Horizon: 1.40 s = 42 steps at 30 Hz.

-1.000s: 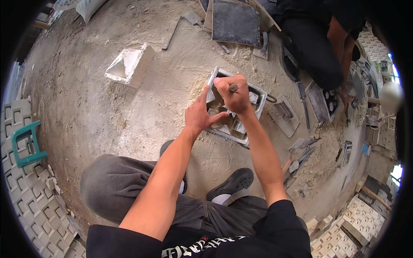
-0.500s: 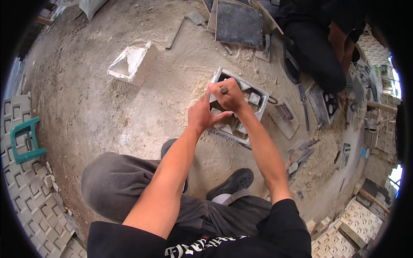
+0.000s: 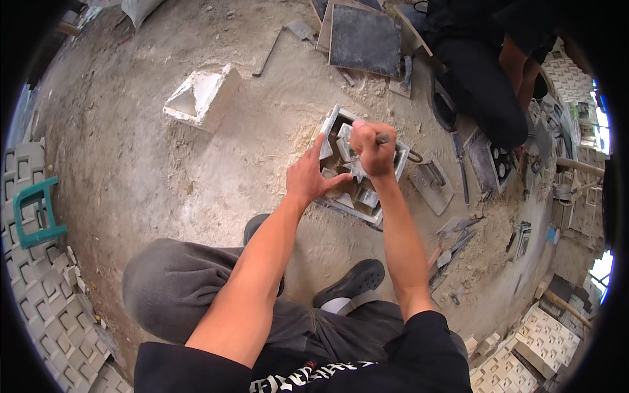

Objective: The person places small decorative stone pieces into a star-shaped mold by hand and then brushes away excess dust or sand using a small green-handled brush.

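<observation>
A rectangular grey block mould point(image 3: 357, 215) lies on the dusty ground in front of me, with several raised blocks and hollows inside its frame. My left hand point(image 3: 308, 174) rests on its left side, thumb and fingers spread apart. Over the mould's right half, my right hand point(image 3: 376, 156) is a closed fist around a tool handle point(image 3: 382, 138) whose round end pokes out above the fingers. The tool's working end is hidden under the fist. A metal ring point(image 3: 415, 156) sticks out from the mould's right side.
A white hollow cast block point(image 3: 213, 98) stands at far left. Right of the mould lie a flat trowel point(image 3: 431, 185) and scattered hand tools point(image 3: 449, 252). Dark boards point(image 3: 365, 38) are stacked beyond. Another person point(image 3: 481, 92) crouches at far right beside a second mould point(image 3: 486, 164).
My right fist has shifted to the right across the mould, uncovering more of its middle. The left hand stays in place on the left side.
</observation>
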Tool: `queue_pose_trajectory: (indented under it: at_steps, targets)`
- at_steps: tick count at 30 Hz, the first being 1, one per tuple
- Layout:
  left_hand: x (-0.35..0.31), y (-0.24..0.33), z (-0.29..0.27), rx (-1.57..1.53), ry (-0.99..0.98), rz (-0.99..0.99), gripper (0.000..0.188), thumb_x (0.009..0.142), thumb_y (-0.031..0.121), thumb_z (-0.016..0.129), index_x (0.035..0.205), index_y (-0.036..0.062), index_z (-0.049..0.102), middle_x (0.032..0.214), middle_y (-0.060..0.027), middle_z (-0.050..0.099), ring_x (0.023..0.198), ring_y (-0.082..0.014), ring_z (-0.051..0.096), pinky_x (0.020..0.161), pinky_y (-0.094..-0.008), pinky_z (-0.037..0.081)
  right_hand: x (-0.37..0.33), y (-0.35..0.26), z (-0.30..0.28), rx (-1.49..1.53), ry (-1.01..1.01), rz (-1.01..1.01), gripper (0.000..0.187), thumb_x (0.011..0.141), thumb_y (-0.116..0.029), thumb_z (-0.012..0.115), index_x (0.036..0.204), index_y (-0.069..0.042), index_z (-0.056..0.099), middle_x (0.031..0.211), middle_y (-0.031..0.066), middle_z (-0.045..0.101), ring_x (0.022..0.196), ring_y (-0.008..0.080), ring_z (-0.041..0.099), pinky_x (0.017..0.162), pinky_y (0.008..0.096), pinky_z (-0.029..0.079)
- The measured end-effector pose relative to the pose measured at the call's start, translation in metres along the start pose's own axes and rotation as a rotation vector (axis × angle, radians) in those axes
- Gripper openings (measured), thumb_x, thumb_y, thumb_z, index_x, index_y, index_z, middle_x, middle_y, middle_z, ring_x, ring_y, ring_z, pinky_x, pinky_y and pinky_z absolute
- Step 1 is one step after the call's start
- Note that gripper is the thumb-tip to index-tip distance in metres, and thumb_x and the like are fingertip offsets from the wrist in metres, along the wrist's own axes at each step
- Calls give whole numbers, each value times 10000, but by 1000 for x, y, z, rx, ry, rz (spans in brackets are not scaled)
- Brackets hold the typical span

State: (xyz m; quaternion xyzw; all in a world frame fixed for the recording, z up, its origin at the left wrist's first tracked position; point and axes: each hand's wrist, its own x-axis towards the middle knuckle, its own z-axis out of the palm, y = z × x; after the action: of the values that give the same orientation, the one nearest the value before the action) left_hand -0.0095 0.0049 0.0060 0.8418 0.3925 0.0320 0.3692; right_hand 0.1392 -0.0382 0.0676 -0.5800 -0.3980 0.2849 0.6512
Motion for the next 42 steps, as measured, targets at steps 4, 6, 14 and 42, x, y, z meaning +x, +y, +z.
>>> queue_pose_trajectory:
  at_steps: [4, 6, 14, 42]
  targets:
    - [1, 7, 3, -20, -15, 22, 1191, 575, 730, 735, 1477, 123, 247, 1192, -186, 611, 1001, -349, 643, 800, -428, 530, -15, 28, -1, 39, 34, -34, 466, 933, -159, 523, 504, -15, 414, 453, -25, 376, 430, 59, 321, 404, 280, 245]
    - [3, 7, 2, -40, -2, 45, 1207, 566, 744, 728, 1476, 113, 247, 1199, -193, 606, 1000, -353, 642, 798, -427, 530, -12, 29, -5, 44, -13, 44, 468, 936, -155, 520, 505, -17, 403, 459, -30, 380, 430, 57, 315, 402, 281, 240]
    - [3, -3, 15, -87, 63, 0, 1057, 673, 714, 670, 1440, 87, 301, 1023, -227, 663, 884, -402, 659, 730, -473, 518, -19, 29, 4, -50, 110, -2, 428, 913, -149, 537, 526, -5, 425, 467, -18, 398, 449, 55, 333, 417, 303, 252]
    - [8, -11, 21, -63, 127, -348, 544, 998, 443, 279, 919, 60, 657, 810, -281, 649, 816, -487, 618, 748, -563, 468, -1, -22, 0, 215, 126, 4, 463, 934, -171, 529, 520, -19, 385, 471, -36, 354, 458, 64, 292, 425, 289, 223]
